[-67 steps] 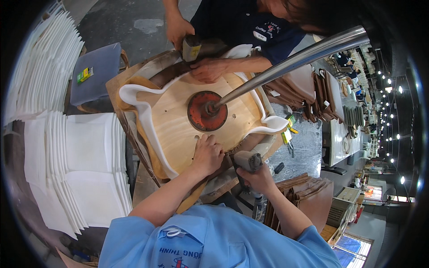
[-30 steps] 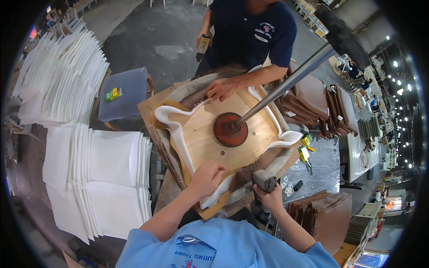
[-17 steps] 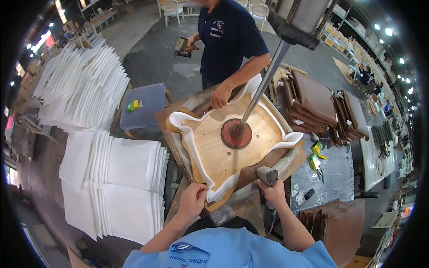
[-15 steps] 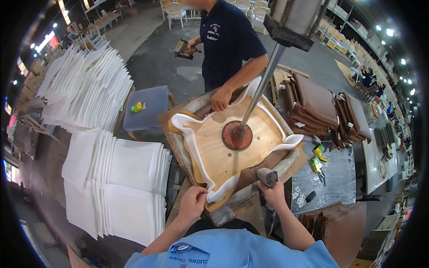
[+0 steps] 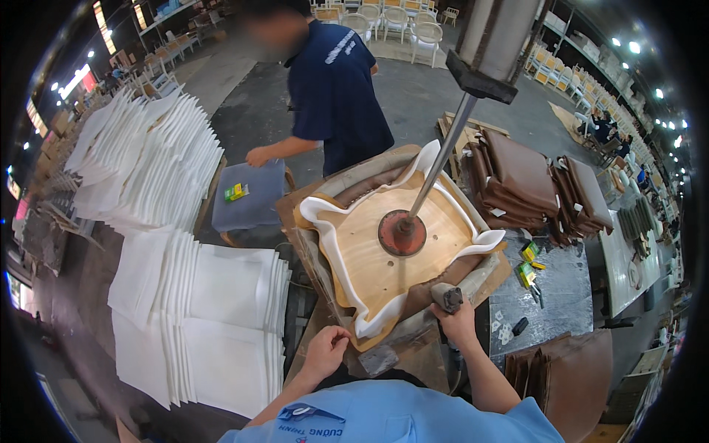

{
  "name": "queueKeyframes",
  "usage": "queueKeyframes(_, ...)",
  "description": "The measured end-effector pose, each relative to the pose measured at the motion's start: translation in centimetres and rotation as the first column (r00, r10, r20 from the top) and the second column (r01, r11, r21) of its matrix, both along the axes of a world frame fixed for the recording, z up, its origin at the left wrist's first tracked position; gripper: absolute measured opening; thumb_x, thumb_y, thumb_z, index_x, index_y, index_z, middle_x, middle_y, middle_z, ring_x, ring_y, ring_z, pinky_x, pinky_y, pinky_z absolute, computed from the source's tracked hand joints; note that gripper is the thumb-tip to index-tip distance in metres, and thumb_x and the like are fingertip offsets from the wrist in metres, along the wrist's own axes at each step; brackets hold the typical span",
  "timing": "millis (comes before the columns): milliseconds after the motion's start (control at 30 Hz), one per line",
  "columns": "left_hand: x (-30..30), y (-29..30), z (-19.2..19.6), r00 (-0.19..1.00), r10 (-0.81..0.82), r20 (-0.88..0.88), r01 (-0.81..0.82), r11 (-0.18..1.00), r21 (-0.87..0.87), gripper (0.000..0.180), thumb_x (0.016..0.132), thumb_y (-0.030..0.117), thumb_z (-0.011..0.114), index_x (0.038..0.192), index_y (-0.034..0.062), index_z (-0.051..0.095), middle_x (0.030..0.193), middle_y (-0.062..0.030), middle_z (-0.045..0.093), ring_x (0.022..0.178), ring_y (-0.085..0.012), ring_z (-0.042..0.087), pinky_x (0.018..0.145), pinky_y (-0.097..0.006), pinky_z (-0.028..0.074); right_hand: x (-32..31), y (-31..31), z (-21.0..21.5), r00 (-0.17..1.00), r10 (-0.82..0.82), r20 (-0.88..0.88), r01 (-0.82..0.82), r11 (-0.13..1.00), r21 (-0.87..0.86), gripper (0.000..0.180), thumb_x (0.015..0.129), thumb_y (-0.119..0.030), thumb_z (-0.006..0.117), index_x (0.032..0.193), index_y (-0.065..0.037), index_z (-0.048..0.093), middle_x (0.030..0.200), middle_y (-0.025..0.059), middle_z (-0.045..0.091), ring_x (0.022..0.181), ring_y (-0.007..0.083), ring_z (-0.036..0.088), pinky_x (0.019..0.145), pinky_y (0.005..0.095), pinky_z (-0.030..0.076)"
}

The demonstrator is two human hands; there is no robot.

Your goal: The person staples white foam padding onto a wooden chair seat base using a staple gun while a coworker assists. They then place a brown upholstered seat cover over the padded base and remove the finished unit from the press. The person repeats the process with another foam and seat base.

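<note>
A wooden seat panel (image 5: 369,268) lies in front of me, with white padding (image 5: 334,272) and yellowish foam (image 5: 367,342) folding up round its edges. Brown upholstery cover (image 5: 430,292) lies over its near right edge. A round red press plate (image 5: 403,233) on a metal rod bears on its middle. My right hand (image 5: 458,323) grips a staple gun (image 5: 447,297) above the near right edge. Beside the near left corner is my left hand (image 5: 327,352), thumb and fingers pinched together at the foam's edge; what they hold, if anything, is too small to make out.
White padding sheets (image 5: 229,295) are stacked at left. Brown covers (image 5: 521,177) lie in piles at right, by a plastic-covered table (image 5: 546,295) with small boxes (image 5: 528,275). A co-worker (image 5: 336,88) stands across from me, one hand by a grey-blue padded stool (image 5: 247,196).
The co-worker has let go of the panel's far edge and turned left, reaching over the stool. My left hand has drawn slightly off the near left corner. The staple gun remains in my right hand.
</note>
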State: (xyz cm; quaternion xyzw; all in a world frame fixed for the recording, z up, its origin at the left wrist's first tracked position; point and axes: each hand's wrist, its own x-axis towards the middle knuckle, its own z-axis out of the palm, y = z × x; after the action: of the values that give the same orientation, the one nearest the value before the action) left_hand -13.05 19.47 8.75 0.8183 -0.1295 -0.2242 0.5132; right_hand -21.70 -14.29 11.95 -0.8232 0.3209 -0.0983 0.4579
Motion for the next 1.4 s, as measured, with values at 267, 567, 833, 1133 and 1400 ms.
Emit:
queueKeyframes(267, 7.6, 3.9, 0.9, 0.982, -0.156, 0.108, 0.149, 0.986, 0.075, 0.015, 0.101, 0.014, 0.074, 0.111, 0.005, 0.078, 0.103, -0.0111, 0.073, 0.089, -0.0244, 0.071, 0.08, -0.037, 0.057, 0.5, 1.9, -0.7, 0.99, -0.135, -0.031, 0.126, 0.972, -0.198, 0.049, 0.087, -0.023, 0.093, 0.128, -0.003, 0.077, 0.122, 0.0235, 0.076, 0.12, 0.0447, 0.073, 0.102, 0.0498, 0.058)
queueKeyframes(567, 9.6, 5.3, 0.9, 0.935, -0.346, 0.075, 0.329, 0.928, 0.178, 0.02, 0.103, 0.021, 0.072, 0.112, 0.0054, 0.078, 0.105, -0.0136, 0.074, 0.091, -0.0282, 0.072, 0.082, -0.041, 0.058, 0.3, 2.7, -2.1, 0.942, -0.335, -0.035, 0.322, 0.926, -0.195, 0.047, 0.087, -0.023, 0.096, 0.124, 0.0, 0.079, 0.113, 0.0187, 0.082, 0.107, 0.0339, 0.08, 0.096, 0.0447, 0.061)
queueKeyframes(833, 7.7, 5.7, 0.0, 0.863, -0.505, -0.007, 0.495, 0.844, 0.207, 0.024, 0.102, 0.023, 0.073, 0.116, 0.0047, 0.078, 0.111, -0.018, 0.075, 0.102, -0.0356, 0.074, 0.09, -0.046, 0.059, 0.4, 3.1, -2.0, 0.952, -0.307, -0.002, 0.301, 0.934, -0.193, 0.05, 0.085, -0.025, 0.096, 0.126, -0.002, 0.076, 0.123, 0.0218, 0.079, 0.118, 0.0418, 0.076, 0.101, 0.0475, 0.059)
queueKeyframes(1133, 13.4, 2.7, -0.6, 0.632, -0.478, 0.61, 0.395, 0.876, 0.278, 0.049, 0.086, 0.006, 0.081, 0.134, 0.0046, 0.069, 0.143, -0.0189, 0.062, 0.141, -0.045, 0.056, 0.121, -0.055, 0.046, -2.1, 2.9, -2.8, 0.924, -0.382, 0.003, 0.381, 0.922, 0.062, 0.056, 0.089, -0.027, 0.096, 0.131, 0.001, 0.072, 0.119, 0.0166, 0.081, 0.108, 0.029, 0.078, 0.097, 0.0412, 0.06)
queueKeyframes(1400, 11.1, -1.3, -0.4, 0.442, -0.559, 0.701, 0.599, 0.766, 0.234, 0.037, 0.091, 0.008, 0.08, 0.127, 0.0054, 0.073, 0.147, -0.0198, 0.066, 0.138, -0.0458, 0.061, 0.12, -0.054, 0.049, -6.7, 11.3, -4.6, 0.881, -0.38, 0.281, 0.339, 0.922, 0.184, 0.055, 0.091, -0.008, 0.094, 0.139, -0.002, 0.067, 0.129, 0.0098, 0.078, 0.116, 0.0174, 0.072, 0.102, 0.0367, 0.058)
